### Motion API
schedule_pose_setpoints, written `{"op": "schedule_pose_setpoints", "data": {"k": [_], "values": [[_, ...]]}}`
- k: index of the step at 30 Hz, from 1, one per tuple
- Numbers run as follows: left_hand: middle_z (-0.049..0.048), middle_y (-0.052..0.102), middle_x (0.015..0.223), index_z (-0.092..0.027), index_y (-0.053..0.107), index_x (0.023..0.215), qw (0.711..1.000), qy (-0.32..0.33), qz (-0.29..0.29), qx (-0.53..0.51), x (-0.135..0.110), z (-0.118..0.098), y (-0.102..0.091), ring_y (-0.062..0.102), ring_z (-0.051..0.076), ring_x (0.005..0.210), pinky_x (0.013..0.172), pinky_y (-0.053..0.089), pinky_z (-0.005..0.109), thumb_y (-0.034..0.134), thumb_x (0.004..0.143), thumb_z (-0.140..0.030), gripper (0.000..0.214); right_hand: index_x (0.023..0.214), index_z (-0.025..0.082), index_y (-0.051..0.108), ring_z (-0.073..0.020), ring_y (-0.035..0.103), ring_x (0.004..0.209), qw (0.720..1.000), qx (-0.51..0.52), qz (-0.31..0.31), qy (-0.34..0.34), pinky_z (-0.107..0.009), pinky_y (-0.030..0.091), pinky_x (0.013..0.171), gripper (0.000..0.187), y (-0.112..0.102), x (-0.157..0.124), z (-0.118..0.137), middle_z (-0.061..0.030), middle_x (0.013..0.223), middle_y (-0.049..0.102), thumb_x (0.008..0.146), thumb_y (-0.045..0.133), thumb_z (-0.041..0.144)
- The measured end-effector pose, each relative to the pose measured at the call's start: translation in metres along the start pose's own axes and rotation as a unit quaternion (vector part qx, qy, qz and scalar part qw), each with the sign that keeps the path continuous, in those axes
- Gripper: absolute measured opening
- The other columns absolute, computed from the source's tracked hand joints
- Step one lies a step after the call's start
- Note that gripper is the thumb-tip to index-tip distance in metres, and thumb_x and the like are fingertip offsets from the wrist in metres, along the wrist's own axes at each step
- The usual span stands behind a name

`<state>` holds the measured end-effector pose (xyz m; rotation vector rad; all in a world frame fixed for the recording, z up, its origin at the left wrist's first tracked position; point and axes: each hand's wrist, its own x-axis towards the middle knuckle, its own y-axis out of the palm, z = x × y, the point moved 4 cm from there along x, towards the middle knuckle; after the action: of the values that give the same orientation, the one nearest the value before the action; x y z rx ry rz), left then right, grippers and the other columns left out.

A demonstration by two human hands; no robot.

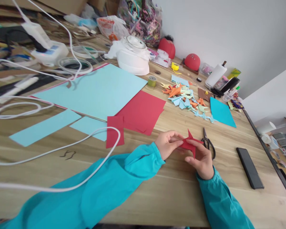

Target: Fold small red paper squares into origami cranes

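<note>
- Pinching the red shape (187,145) at its left end, the left hand (168,144) has thumb and fingers closed on the paper.
- The right hand (201,160) touches the shape's right side with bent fingers, its thumb apart; whether it grips, I cannot tell.
- The shape, folded with pointed tips, is raised between both hands over the near part of the worktop (162,194).
- Just beyond the right hand lie scissors (206,137), blades pointing away; a dark phone (250,168) lies farther right.
- Left of the left hand, a red strip (112,138) overlaps the red sheets (141,111).
- Behind these is a large blue sheet (92,90), with a long blue strip (45,127) nearer the person.
- A white cable (50,190) loops across the left sleeve (105,190).
- Past the scissors, folded pieces (181,92) in orange, blue and pale green lie heaped beside a teal sheet (222,112).
</note>
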<state>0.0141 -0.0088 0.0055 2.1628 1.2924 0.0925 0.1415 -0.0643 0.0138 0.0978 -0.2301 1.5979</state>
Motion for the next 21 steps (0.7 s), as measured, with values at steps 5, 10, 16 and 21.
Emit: {"op": "schedule_pose_setpoints", "data": {"k": [5, 10, 16, 21], "values": [[0.0032, 0.067, 0.058, -0.013, 0.052, 0.076, 1.0, 0.013, 0.004, 0.012, 0.001, 0.001, 0.0, 0.065, 0.018, 0.051, 0.051, 0.053, 0.028, 0.073, 0.06, -0.019, 0.028, 0.104, 0.021, 0.066, -0.0279, 0.063, 0.098, 0.998, -0.024, -0.056, 0.003, -0.047, 0.047, 0.09, 0.037, -0.006, 0.001, -0.006, -0.0093, 0.104, 0.068, 0.078, 0.057, 0.046], [0.0007, 0.065, 0.053, -0.015, 0.046, 0.067, 0.998, -0.001, 0.018, 0.052, 0.003, 0.011, 0.0, 0.063, 0.015, 0.049, 0.054, 0.052, 0.027, 0.077, 0.052, -0.013, 0.034, 0.095, 0.024, 0.07, -0.0243, 0.066, 0.09, 0.996, -0.074, -0.05, 0.012, -0.043, 0.053, 0.081, 0.019, -0.003, 0.002, -0.01, -0.0053, 0.098, 0.071, 0.079, 0.061, 0.027], [0.0011, 0.063, 0.049, -0.014, 0.048, 0.065, 0.997, -0.028, -0.017, 0.076, 0.003, 0.012, -0.002, 0.061, 0.015, 0.043, 0.043, 0.048, 0.023, 0.076, 0.053, -0.011, 0.03, 0.109, 0.025, 0.065, -0.022, 0.065, 0.09, 0.979, -0.192, -0.067, -0.028, -0.037, 0.053, 0.079, 0.029, -0.003, -0.001, -0.007, -0.0048, 0.104, 0.069, 0.08, 0.059, 0.023], [0.0052, 0.065, 0.051, -0.011, 0.051, 0.064, 0.997, -0.065, -0.011, 0.033, 0.004, 0.011, -0.002, 0.062, 0.016, 0.045, 0.045, 0.05, 0.025, 0.08, 0.049, -0.013, 0.033, 0.113, 0.023, 0.062, -0.0173, 0.065, 0.068, 0.98, -0.181, -0.078, 0.011, -0.03, 0.053, 0.061, 0.034, -0.006, -0.001, -0.01, -0.0037, 0.086, 0.072, 0.079, 0.06, 0.026]]}}
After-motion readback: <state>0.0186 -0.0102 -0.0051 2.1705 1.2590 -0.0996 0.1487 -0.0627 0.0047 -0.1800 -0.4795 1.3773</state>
